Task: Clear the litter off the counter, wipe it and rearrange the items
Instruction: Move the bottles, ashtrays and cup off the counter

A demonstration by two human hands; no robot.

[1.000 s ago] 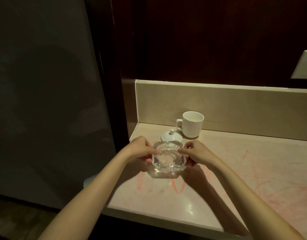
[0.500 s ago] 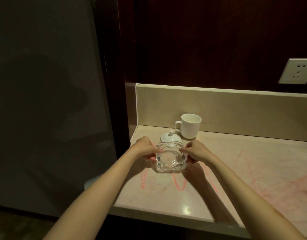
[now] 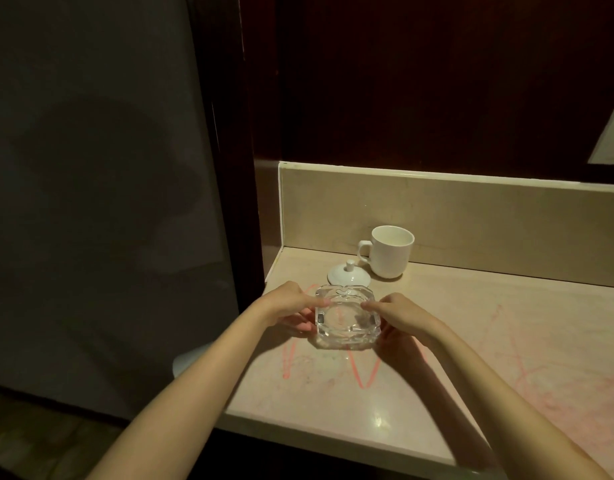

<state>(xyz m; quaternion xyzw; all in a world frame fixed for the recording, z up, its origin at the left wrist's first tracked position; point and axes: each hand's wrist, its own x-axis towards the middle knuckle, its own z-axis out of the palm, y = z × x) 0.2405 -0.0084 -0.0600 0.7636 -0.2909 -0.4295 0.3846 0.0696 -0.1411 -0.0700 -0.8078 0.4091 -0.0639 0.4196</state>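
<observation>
Against half a second ago: little changed at the glass ashtray (image 3: 347, 318), held as before between left hand (image 3: 291, 306) and right hand (image 3: 399, 315), near the left end of the counter (image 3: 437, 327). Left thumb laid on the ashtray's left rim with fingers curled under that side; right thumb on the right rim, fingers wrapped below. Cannot tell whether the ashtray's base touches the counter or hangs just above it.

Just beyond the ashtray, a white lid (image 3: 349, 273) with knob up. Beyond and right of the ashtray, a white mug (image 3: 390, 251), upright, handle to the left, close to the backsplash (image 3: 489, 220). Wall socket (image 3: 610, 138) far right of the ashtray, cut off by the frame edge, fuller in view earlier. Pink scribbles (image 3: 364, 370) on the counter nearer than the ashtray and off to its right; no readable letters, no brand or label seen anywhere.
</observation>
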